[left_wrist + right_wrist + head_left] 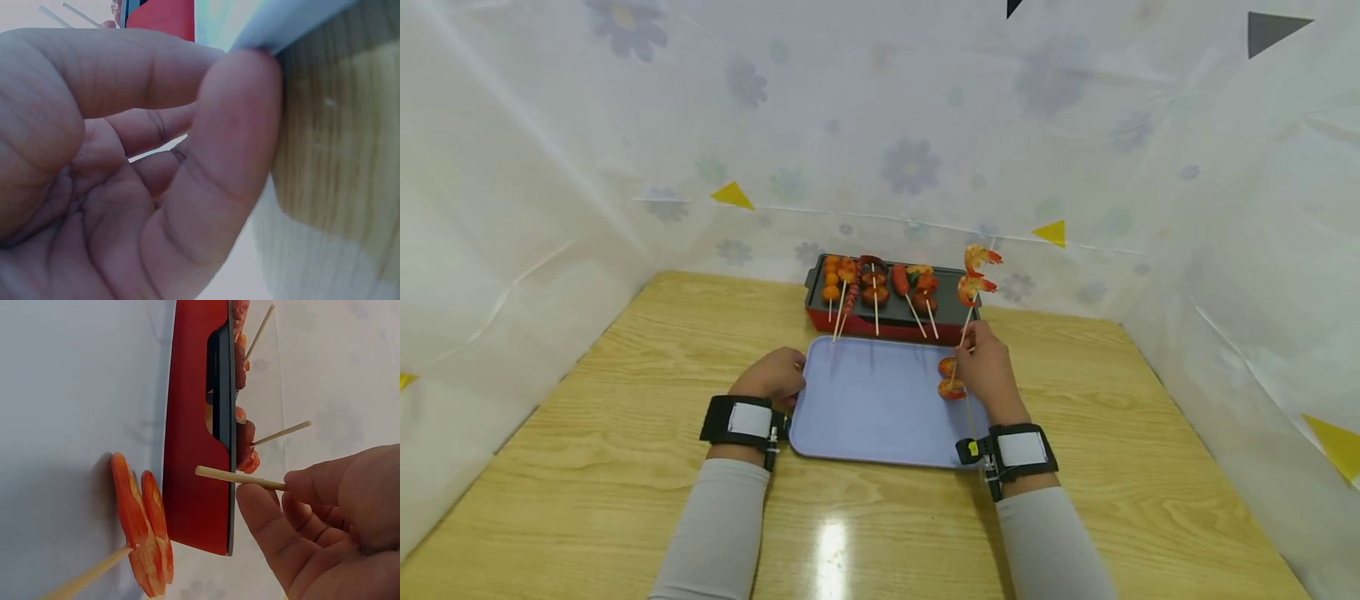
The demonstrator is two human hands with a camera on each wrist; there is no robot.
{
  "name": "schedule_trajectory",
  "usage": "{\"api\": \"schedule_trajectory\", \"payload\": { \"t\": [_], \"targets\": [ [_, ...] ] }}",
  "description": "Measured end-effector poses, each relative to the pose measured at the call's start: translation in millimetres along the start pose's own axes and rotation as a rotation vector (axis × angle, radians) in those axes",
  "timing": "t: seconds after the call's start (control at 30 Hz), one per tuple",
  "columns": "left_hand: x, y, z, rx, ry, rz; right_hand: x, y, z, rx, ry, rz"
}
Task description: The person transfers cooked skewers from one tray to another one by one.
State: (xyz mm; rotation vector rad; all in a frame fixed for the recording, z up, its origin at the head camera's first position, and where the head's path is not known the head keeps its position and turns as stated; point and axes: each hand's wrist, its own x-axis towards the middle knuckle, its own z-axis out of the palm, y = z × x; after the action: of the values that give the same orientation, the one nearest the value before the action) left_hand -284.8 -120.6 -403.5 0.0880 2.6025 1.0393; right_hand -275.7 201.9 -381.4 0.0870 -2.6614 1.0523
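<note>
My left hand (772,377) pinches the left rim of a pale lavender tray (865,408); in the left wrist view, thumb and forefinger meet at the tray's edge (265,28). Above the tray's right side, my right hand (988,367) holds a shrimp skewer (974,289) by its wooden stick (240,479), the shrimps pointing up and away. A second shrimp skewer (952,389) lies on the tray beneath that hand; its shrimps (140,540) show close up in the right wrist view.
Just behind the tray stands a red tabletop grill (895,330) with a dark plate. Several skewers lie across it, among them orange balls (831,292), brown round slices (874,295) and a sausage (901,280). Their sticks overhang the front. Patterned sheeting (850,125) walls in the wooden table (625,417).
</note>
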Motion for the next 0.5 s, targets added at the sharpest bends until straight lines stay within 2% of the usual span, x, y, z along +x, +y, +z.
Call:
{"api": "schedule_trajectory", "payload": {
  "t": [0.1, 0.33, 0.5],
  "targets": [
    [-0.3, 0.7, -0.3, 0.007, -0.004, 0.002, -4, -2, -0.3, -0.033, 0.039, -0.029],
    [1.5, 1.8, 2.2, 0.005, -0.007, -0.005, -13, -7, -1.0, -0.001, 0.068, -0.135],
    [-1.3, 1.5, -0.4, 0.004, 0.000, -0.010, -12, -10, -0.2, -0.018, 0.071, -0.159]
  ]
}}
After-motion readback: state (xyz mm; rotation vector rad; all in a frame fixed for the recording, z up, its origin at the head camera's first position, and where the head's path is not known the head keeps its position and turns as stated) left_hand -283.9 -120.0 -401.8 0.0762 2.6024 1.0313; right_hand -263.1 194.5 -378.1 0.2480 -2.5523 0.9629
